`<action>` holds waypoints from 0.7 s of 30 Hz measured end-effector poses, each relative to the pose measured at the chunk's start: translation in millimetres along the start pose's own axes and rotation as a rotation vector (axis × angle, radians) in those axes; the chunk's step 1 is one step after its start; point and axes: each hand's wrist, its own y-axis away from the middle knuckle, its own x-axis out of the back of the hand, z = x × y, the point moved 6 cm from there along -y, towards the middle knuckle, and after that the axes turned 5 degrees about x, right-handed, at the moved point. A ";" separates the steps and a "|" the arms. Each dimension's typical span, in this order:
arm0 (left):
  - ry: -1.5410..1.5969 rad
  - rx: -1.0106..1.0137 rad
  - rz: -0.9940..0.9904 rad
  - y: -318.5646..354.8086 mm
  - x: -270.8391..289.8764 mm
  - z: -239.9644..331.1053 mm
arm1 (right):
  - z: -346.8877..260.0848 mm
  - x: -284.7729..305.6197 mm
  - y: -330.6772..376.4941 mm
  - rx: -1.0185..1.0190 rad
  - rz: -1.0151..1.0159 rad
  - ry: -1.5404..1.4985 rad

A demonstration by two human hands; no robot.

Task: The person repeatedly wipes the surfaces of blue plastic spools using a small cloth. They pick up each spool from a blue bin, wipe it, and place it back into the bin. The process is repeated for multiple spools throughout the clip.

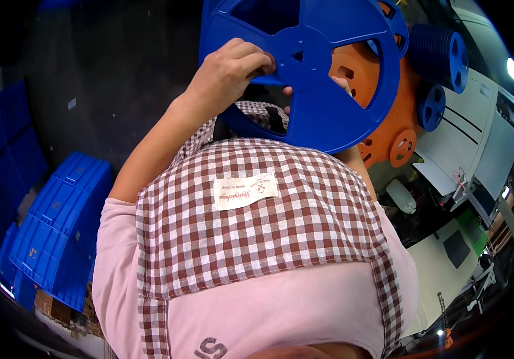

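Observation:
A large blue plastic reel [328, 113] with open windows is held up in front of my chest. My left hand [227, 72] is raised and its fingers curl over a spoke beside the reel's hub. My right hand [342, 84] is mostly hidden behind the reel; some fingers show through a window and a thumb tip shows on the front near the hub, so it grips the reel too. An orange reel [388, 128] lies just behind the blue one. My pink shirt and brown checked apron [257, 233] fill the lower middle.
Stacked blue plastic crates [59, 221] stand at the lower left on a dark floor. More blue reels [442, 57] and small orange ones sit at the upper right. A white machine cabinet [472, 143] with screens runs along the right.

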 end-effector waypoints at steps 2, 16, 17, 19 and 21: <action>0.008 -0.035 -0.036 8.1 -7.9 4.1 | 3.8 3.5 0.2 -0.025 -0.020 0.007; 0.251 0.320 0.072 78.1 40.3 22.4 | 1.4 12.2 -32.2 -0.172 -0.202 -0.167; 0.265 0.439 0.101 88.8 45.5 17.1 | 2.2 23.7 -40.1 -0.170 -0.152 -0.144; 0.247 0.537 0.130 107.9 47.9 10.7 | 4.4 57.5 -60.4 -0.168 -0.050 -0.095; 0.320 0.741 0.125 120.5 53.4 17.9 | 11.1 102.8 -98.6 -0.231 -0.046 -0.063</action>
